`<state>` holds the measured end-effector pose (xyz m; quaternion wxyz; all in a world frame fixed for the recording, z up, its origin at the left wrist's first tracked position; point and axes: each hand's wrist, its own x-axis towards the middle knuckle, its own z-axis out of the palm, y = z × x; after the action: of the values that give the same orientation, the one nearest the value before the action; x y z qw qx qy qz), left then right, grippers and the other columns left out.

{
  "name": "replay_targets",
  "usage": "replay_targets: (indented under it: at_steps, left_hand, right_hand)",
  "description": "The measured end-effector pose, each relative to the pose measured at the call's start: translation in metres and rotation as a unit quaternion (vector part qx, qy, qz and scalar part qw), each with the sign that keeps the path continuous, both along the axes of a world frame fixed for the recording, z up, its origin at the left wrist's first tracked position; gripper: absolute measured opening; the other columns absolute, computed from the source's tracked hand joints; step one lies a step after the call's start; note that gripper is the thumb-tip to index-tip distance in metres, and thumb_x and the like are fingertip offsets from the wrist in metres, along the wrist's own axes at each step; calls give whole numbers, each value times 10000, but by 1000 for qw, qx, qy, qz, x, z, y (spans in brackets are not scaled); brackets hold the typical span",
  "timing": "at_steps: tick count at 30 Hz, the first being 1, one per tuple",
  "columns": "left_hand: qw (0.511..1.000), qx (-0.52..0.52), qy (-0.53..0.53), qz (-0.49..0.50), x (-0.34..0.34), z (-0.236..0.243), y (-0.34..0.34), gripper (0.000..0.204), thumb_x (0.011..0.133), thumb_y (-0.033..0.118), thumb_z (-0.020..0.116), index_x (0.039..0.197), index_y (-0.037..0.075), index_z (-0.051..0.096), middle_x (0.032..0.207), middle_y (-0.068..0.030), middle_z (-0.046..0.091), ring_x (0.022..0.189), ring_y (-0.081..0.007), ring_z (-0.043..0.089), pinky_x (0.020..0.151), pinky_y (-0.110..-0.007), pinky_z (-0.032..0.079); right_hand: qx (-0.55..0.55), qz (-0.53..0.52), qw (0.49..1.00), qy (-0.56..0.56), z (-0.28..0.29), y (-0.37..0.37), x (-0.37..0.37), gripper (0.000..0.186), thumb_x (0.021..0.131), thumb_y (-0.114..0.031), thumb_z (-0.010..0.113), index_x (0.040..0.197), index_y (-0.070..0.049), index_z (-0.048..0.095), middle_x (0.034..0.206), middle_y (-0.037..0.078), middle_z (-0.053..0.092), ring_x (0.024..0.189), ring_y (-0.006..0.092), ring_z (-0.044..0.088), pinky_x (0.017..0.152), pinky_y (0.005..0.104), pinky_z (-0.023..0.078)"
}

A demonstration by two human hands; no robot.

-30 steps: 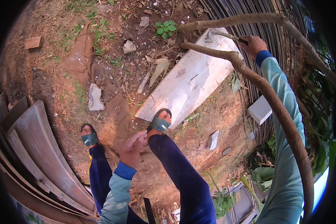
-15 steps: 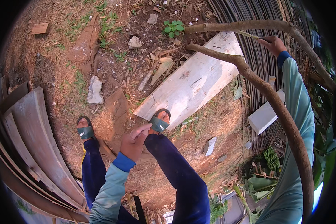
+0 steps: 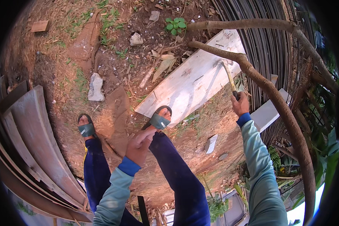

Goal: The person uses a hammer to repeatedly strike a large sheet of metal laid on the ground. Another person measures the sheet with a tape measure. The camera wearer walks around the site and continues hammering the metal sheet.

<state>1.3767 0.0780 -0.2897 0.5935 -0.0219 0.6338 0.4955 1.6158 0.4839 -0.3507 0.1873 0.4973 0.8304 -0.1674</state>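
My right hand (image 3: 241, 104) is wrapped round the dark grip of a claw hammer (image 3: 229, 78), whose metal head is over the far right part of a whitish wooden board (image 3: 188, 90). Nails stick up from the board, which lies on the ground, and my right sandalled foot (image 3: 161, 118) presses on its near end. My left hand (image 3: 138, 147) hovers above my right ankle with its fingers drawn together; whether anything is between them is too small to tell.
Tree branches (image 3: 269, 88) arch over the right side, close to my right arm. Behind them stand stacked dark slats (image 3: 260, 56) and a white block (image 3: 271, 113). Planks (image 3: 45, 139) lean at the left. Stones (image 3: 96, 88) and a wood offcut (image 3: 40, 26) lie on the soil.
My right hand has swung the hammer in from beyond the branches at the far right, toward me and over the board. My left hand has shifted slightly.
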Motion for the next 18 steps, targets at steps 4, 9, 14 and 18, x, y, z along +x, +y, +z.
replay_targets:
  at_steps: [4,9,14,18]
  left_hand:
    - [999,-31,-1,-17,-8,-1,-20,284,964,185,504,1178,17,587,1068,-92,629,957,-152,589,846,-289,474]
    - [998,-38,-44,-8,-13,10,-17,255,956,118,504,1172,13,589,1075,-91,612,988,-140,581,881,-263,441]
    - [999,-25,-26,-31,-16,15,-26,254,956,130,506,1166,18,594,1055,-95,610,993,-144,581,877,-268,444]
    - [998,-19,-33,-42,-17,15,-36,326,965,243,512,1203,30,577,1081,-101,623,969,-150,589,858,-280,463]
  right_hand:
    - [-217,-392,879,161,-9,-38,-47,158,842,-154,634,865,-43,523,565,7,472,353,93,383,309,255,285]
    - [11,-118,987,106,-17,-2,-57,306,807,-270,648,948,2,644,773,128,654,691,256,627,636,354,479]
    - [57,-21,998,-15,4,16,-118,388,804,-382,622,1018,-62,666,831,160,669,800,317,648,725,385,484]
    - [62,-36,997,-40,17,14,-118,371,795,-365,617,1015,-71,668,882,178,668,863,331,644,774,383,486]
